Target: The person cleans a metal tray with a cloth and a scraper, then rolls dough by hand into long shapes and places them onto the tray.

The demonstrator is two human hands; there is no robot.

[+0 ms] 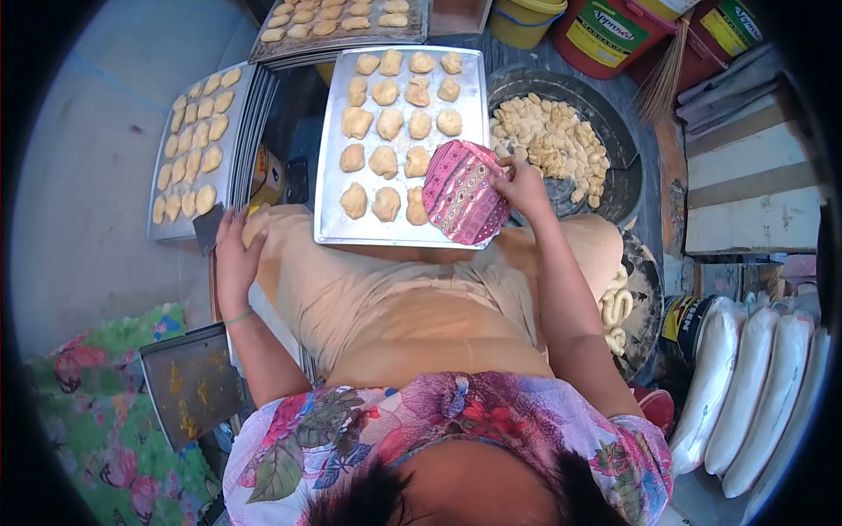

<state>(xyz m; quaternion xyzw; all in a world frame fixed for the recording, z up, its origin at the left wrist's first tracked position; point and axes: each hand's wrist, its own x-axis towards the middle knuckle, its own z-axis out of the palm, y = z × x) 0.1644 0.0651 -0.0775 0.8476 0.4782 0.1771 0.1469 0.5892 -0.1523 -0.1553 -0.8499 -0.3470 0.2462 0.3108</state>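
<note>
Toward one o'clock, a red bucket [586, 61] is bearing a green-and-yellow label [605, 33] reading "Approved" and, beneath, apparently "MARGARINE". At two o'clock, a second red bucket [697, 51] is repeating "Approved" on its tilted label [733, 26], the smaller print there blurring. Just past three o'clock, a black-and-yellow container [686, 326] is showing sideways letters, seemingly ending in "STEN", the beginning being unclear.

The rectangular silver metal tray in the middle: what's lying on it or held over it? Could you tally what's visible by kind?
Pale yellow, rounded dough pieces in sight: 18
Pink patterned cloth, held in the right hand: 1
Total: 19, though the cloth covers part of the tray and may hide more.
</note>
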